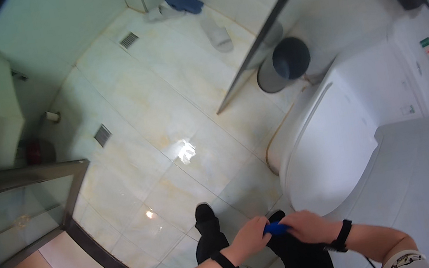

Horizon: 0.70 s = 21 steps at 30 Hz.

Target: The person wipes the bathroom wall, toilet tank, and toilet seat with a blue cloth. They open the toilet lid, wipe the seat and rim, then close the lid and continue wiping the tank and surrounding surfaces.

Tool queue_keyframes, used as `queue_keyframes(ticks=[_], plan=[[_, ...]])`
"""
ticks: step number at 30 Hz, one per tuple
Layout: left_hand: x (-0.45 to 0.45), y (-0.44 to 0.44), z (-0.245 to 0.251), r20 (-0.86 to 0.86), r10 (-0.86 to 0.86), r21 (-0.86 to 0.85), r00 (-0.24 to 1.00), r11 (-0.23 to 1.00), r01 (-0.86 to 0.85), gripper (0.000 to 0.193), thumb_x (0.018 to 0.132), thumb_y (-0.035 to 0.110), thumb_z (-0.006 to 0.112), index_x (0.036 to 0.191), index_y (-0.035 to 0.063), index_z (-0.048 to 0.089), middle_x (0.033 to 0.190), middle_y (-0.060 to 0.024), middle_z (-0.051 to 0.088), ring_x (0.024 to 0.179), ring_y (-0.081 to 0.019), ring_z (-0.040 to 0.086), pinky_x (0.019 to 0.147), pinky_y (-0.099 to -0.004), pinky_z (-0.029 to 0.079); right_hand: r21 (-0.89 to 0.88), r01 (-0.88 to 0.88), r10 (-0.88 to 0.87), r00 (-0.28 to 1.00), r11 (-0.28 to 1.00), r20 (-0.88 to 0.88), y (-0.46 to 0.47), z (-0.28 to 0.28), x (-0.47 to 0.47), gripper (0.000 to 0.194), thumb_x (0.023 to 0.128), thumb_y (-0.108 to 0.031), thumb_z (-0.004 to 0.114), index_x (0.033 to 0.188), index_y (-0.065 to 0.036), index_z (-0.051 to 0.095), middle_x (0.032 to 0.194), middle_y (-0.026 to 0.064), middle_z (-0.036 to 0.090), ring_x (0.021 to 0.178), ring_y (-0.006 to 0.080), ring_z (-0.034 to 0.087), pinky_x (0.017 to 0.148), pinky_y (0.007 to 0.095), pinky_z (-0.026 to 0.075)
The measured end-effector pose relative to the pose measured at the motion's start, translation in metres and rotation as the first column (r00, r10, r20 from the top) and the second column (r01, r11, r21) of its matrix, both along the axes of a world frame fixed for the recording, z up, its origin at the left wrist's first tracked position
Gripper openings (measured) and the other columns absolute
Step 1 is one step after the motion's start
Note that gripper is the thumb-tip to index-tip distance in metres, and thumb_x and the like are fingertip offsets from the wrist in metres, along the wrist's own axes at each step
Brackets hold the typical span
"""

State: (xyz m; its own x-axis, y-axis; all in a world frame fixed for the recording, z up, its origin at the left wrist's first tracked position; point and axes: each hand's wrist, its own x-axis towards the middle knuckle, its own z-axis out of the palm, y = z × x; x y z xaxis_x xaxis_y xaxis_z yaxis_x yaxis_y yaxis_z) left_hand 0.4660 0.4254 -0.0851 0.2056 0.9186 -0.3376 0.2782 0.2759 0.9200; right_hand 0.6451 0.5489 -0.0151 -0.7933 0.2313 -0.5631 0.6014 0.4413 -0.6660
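Note:
A small blue object is held between my two hands, in front of my right leg; what it is cannot be made out. My left hand grips its left end. On the other end are the fingers of my right hand. Both hands partly cover it. To the right of my hands stands a white toilet with its lid down.
A dark bin stands between the toilet and a glass partition. Slippers lie at the far wall. Two drains are set in the tiled floor. A framed glass door is at left.

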Motion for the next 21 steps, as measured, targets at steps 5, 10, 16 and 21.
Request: queue_keyframes(ticks=[5,10,16,21], plan=[[-0.049,-0.011,0.136,-0.087,0.024,0.021,0.996,1.000,-0.022,0.028,0.080,0.014,0.062,0.104,0.0017,0.054,0.100,-0.0194,0.056,0.093,-0.0387,0.056,0.080,-0.0427,0.047,-0.062,0.070,-0.069,0.998,0.996,0.013,-0.028,0.114,-0.048,0.030,0.085,-0.024,0.064,0.111,-0.009,0.059,0.102,0.0136,0.064,0.096,0.0343,0.061,0.082,0.0441,0.049],[-0.098,0.002,0.279,-0.155,0.138,0.225,0.978,0.969,-0.101,0.030,0.081,0.015,0.063,0.106,0.0011,0.055,0.100,-0.0201,0.058,0.092,-0.0394,0.058,0.079,-0.0439,0.049,0.085,0.139,-0.125,0.981,0.987,-0.149,-0.019,0.230,-0.096,0.031,0.086,-0.025,0.064,0.112,-0.008,0.058,0.105,0.0143,0.063,0.096,0.0347,0.060,0.080,0.0428,0.049],[-0.150,0.004,0.382,-0.191,0.256,0.494,0.948,0.859,-0.133,0.032,0.083,0.023,0.070,0.107,0.0047,0.060,0.095,-0.0149,0.062,0.086,-0.0322,0.061,0.074,-0.0391,0.050,0.089,0.379,-0.299,0.835,0.921,-0.462,-0.030,0.329,-0.135,0.029,0.086,-0.019,0.065,0.110,-0.004,0.060,0.099,0.0159,0.065,0.089,0.0341,0.063,0.076,0.0390,0.050],[-0.145,0.018,0.420,-0.233,0.328,0.557,0.915,0.817,-0.151,0.030,0.085,0.024,0.070,0.106,0.0048,0.061,0.093,-0.0136,0.063,0.085,-0.0320,0.061,0.073,-0.0380,0.050,-0.070,0.481,-0.449,0.744,0.874,-0.495,-0.015,0.357,-0.141,0.026,0.086,-0.013,0.066,0.110,-0.002,0.060,0.099,0.0148,0.065,0.090,0.0275,0.065,0.078,0.0346,0.051]])
